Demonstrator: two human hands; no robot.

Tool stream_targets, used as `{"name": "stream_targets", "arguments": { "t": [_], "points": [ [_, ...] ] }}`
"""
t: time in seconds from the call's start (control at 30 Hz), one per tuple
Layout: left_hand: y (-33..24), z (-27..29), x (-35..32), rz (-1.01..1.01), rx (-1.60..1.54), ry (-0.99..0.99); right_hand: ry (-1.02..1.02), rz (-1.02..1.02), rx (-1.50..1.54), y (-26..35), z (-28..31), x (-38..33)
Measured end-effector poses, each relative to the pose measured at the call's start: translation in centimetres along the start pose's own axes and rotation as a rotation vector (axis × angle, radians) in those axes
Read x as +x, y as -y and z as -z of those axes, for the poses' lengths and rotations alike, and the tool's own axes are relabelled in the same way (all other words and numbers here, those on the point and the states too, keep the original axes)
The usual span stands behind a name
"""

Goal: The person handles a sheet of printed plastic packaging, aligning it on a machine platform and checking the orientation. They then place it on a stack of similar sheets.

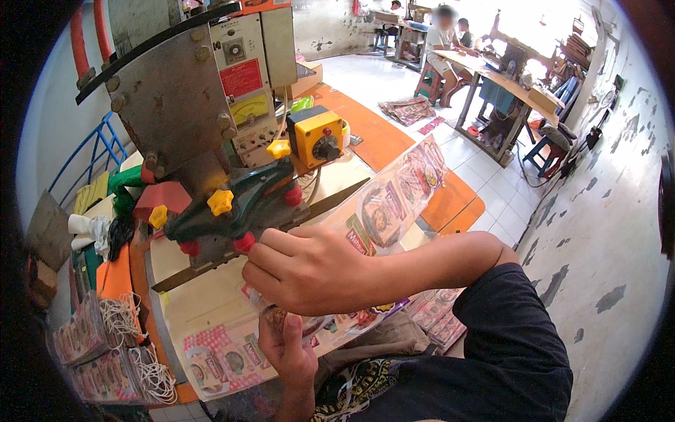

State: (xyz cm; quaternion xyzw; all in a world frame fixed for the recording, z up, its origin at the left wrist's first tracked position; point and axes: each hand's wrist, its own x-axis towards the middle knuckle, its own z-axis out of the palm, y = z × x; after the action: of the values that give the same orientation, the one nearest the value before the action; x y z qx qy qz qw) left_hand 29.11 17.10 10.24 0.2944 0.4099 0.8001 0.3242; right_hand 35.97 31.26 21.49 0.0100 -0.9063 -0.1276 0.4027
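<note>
My right hand (302,271) is closed with its fingers curled down, in front of the press; the fingertips and whatever they hold are hidden. Just below it, my left hand (292,344) pinches a printed clear plastic sheet (235,359) between thumb and fingers. Food pictures and a red checked pattern cover this sheet, which lies over the front of the pale work surface. Beyond my right forearm another stretch of printed plastic (394,204) slants toward the back right; whether the two join is hidden. The press's dark green head (267,197), with yellow star knobs, stands directly beyond my hands.
A yellow control box (316,137) sits beside the press. Bundles of printed pouches (112,352) with white cords lie at the left. More printed pouches (439,316) are under my right arm. Seated people (443,49) are at a table (506,77) at the back right.
</note>
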Motion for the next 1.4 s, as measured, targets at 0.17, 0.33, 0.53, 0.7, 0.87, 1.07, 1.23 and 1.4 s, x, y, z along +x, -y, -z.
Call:
{"name": "stream_targets", "arguments": {
  "t": [0.17, 0.33, 0.53, 0.7, 0.87, 1.07, 1.23, 1.4],
  "points": [
    [-0.5, -0.5, 0.7, -0.046, 0.012, 0.033, -0.065, -0.088, 0.002, -0.1, 0.1, 0.1],
    [0.1, -0.2, 1.1, -0.055, 0.034, 0.031, -0.065, -0.138, 0.028, -0.3, 0.0, 0.1],
    [-0.7, -1.0, 1.2, -0.111, 0.188, 0.021, -0.088, -0.129, 0.037, -0.8, 0.1, -0.1],
    [0.5, -0.5, 0.7, -0.090, 0.270, -0.030, 0.017, -0.115, 0.232, -1.9, 0.1, 0.3],
    [1.1, -1.0, 0.4, -0.124, 0.127, -0.034, 0.098, 0.000, 0.277, -1.7, 0.5, 1.2],
    [1.2, -1.8, 0.0, -0.105, 0.096, -0.058, 0.084, 0.166, 0.150, -1.5, 0.5, 1.3],
    [1.9, -1.6, -0.6, -0.072, 0.122, -0.086, 0.051, 0.188, 0.115, -1.2, 0.9, 1.0],
    [2.9, -0.7, -1.0, -0.060, 0.145, -0.018, 0.067, 0.200, 0.070, -1.1, 1.6, 0.6]
  ]
}}
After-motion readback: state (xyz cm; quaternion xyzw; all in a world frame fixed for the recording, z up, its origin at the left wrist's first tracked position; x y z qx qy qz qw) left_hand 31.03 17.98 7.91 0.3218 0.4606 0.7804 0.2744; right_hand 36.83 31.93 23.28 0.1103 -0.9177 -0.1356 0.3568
